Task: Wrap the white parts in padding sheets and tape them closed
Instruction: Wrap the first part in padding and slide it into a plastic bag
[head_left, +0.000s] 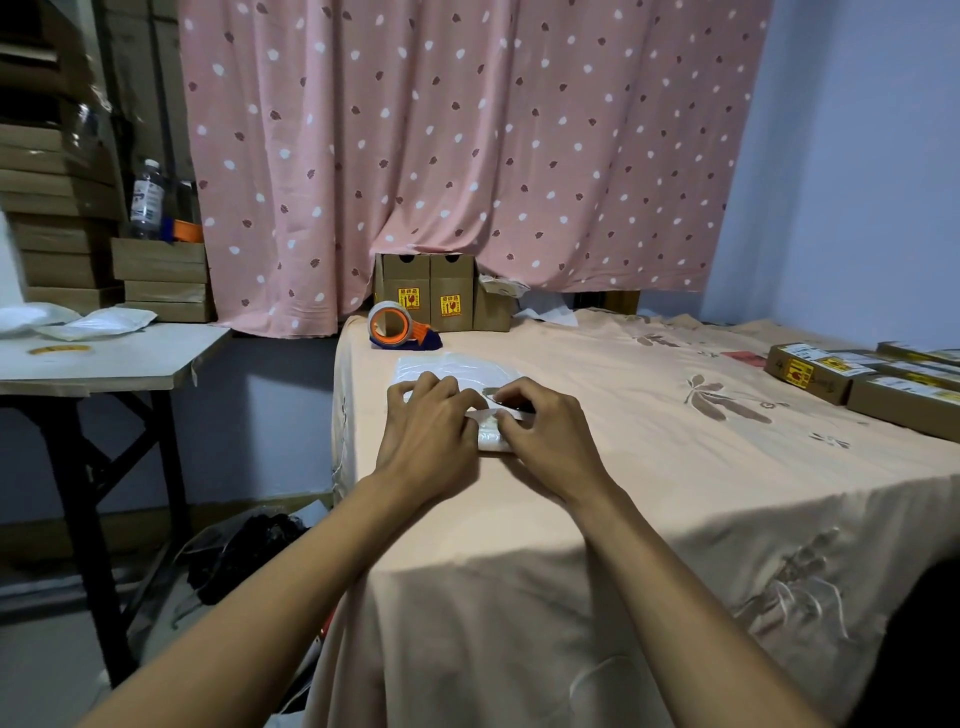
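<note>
Near the left edge of the peach embroidered cloth-covered tabletop (649, 467), both hands press a small white padding-sheet bundle (491, 434). The left hand (428, 431) lies flat with fingers spread narrow over it, while the right hand (545, 434) pinches the fold, a translucent padding sheet (447, 366) lying just beyond. An orange-and-blue tape dispenser (397, 327) stands nearer the far left corner.
</note>
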